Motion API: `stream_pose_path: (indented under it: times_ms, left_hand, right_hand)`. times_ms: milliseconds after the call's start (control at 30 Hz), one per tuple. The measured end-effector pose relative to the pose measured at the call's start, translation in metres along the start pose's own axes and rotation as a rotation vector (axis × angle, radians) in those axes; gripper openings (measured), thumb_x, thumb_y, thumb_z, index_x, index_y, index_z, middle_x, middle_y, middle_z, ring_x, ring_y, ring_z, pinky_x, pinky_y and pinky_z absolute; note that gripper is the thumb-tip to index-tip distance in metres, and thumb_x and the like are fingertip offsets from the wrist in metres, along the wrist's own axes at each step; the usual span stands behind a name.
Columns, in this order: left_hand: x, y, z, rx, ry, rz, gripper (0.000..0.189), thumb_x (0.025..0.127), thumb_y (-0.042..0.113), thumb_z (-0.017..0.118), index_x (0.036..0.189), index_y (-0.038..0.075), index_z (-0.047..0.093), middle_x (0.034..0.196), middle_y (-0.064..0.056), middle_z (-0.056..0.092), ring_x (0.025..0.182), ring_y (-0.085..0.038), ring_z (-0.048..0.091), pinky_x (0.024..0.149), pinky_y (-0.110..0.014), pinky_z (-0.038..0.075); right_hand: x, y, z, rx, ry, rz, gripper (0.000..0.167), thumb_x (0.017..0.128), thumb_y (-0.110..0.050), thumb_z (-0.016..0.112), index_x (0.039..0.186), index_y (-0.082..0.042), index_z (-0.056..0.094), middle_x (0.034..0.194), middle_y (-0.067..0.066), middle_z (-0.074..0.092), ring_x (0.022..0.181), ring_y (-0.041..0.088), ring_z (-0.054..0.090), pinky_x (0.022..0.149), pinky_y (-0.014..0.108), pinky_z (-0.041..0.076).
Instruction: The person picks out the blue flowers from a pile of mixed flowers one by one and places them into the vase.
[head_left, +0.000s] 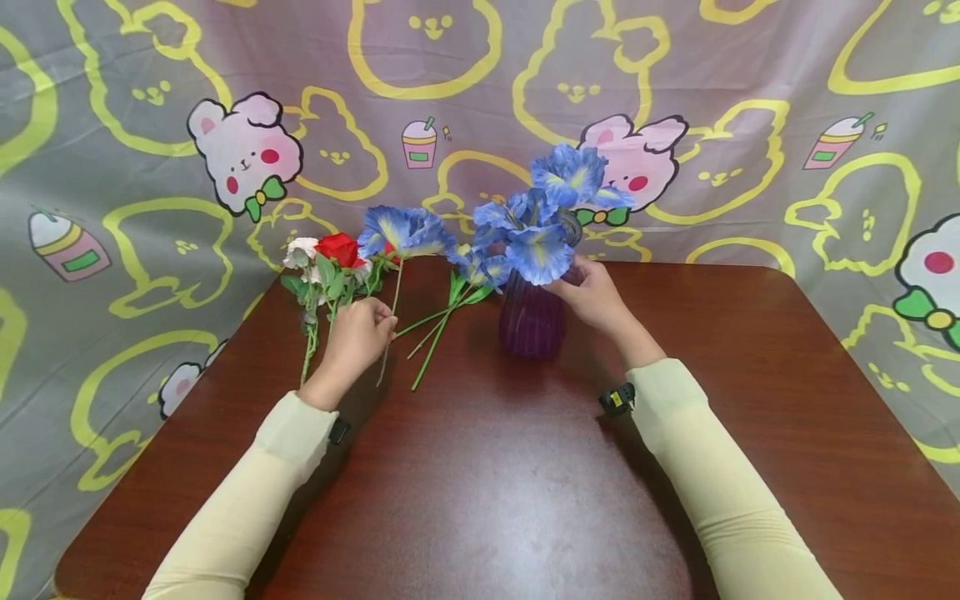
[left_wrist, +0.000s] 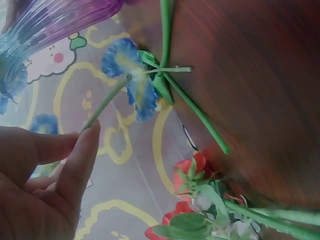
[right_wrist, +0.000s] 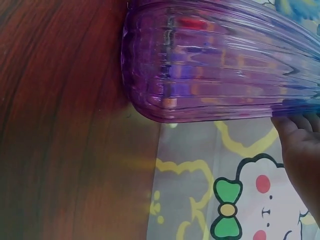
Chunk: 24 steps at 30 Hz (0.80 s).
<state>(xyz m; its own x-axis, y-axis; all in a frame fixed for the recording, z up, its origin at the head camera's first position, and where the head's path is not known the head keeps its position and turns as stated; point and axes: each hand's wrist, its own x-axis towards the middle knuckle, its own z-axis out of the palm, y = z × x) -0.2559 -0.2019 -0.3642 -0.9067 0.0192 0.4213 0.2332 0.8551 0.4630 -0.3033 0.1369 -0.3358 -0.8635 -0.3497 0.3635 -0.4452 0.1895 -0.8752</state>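
My left hand (head_left: 358,337) pinches the thin stem of a blue iris (head_left: 405,232) between thumb and fingertips. The bloom stands upright above the hand, and the stem's cut end (left_wrist: 128,77) points out past the fingertips in the left wrist view. My right hand (head_left: 594,296) holds the purple ribbed glass vase (head_left: 532,321) by its upper part, with some fingers hidden behind it. The vase stands upright on the table, and blue irises (head_left: 542,250) rise from its mouth.
Left of the vase another blue iris (head_left: 480,267) lies with crossed green stems (head_left: 429,358). Red roses (head_left: 340,248) and pale flowers (head_left: 302,252) lie in a bunch at the table's back left. A patterned curtain (head_left: 480,108) hangs behind the brown table (head_left: 495,500).
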Motion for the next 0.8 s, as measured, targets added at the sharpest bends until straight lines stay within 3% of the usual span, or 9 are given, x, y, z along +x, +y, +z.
stream_pose_path:
  times_ms: [267, 433, 667, 800]
  left_hand:
    - [0.002, 0.014, 0.004, -0.147, 0.076, 0.024, 0.009, 0.091, 0.004, 0.066, 0.089, -0.005, 0.065, 0.077, -0.014, 0.071, 0.067, -0.024, 0.070, 0.062, -0.038, 0.052]
    - [0.004, 0.021, 0.006, -0.181, 0.114, 0.059, 0.008, 0.090, 0.004, 0.067, 0.090, -0.004, 0.065, 0.078, -0.014, 0.071, 0.067, -0.024, 0.070, 0.062, -0.039, 0.054]
    - [0.007, 0.032, 0.004, -0.203, 0.168, 0.083, 0.009, 0.091, 0.006, 0.068, 0.090, -0.003, 0.066, 0.076, -0.012, 0.071, 0.066, -0.021, 0.069, 0.058, -0.035, 0.053]
    - [0.010, 0.038, 0.002, -0.237, 0.205, 0.089, 0.009, 0.090, 0.005, 0.068, 0.089, -0.003, 0.067, 0.074, -0.012, 0.071, 0.065, -0.021, 0.069, 0.055, -0.032, 0.051]
  right_hand:
    - [0.000, 0.001, -0.002, -0.044, -0.019, -0.030, 0.042, 0.093, -0.002, 0.062, 0.133, 0.010, 0.052, 0.127, 0.024, 0.058, 0.111, 0.029, 0.058, 0.093, 0.034, 0.049]
    - [-0.003, -0.005, -0.001, -0.082, -0.009, -0.033, 0.041, 0.093, -0.002, 0.061, 0.131, 0.012, 0.052, 0.125, 0.027, 0.058, 0.106, 0.024, 0.059, 0.087, 0.025, 0.049]
    - [0.004, 0.023, -0.003, -0.127, 0.027, -0.052, 0.042, 0.093, -0.007, 0.065, 0.132, 0.005, 0.055, 0.126, 0.019, 0.061, 0.111, 0.028, 0.059, 0.093, 0.038, 0.049]
    - [0.001, 0.023, -0.008, -0.203, 0.057, -0.040, 0.044, 0.092, -0.016, 0.068, 0.132, -0.001, 0.058, 0.123, 0.015, 0.063, 0.108, 0.025, 0.061, 0.092, 0.042, 0.050]
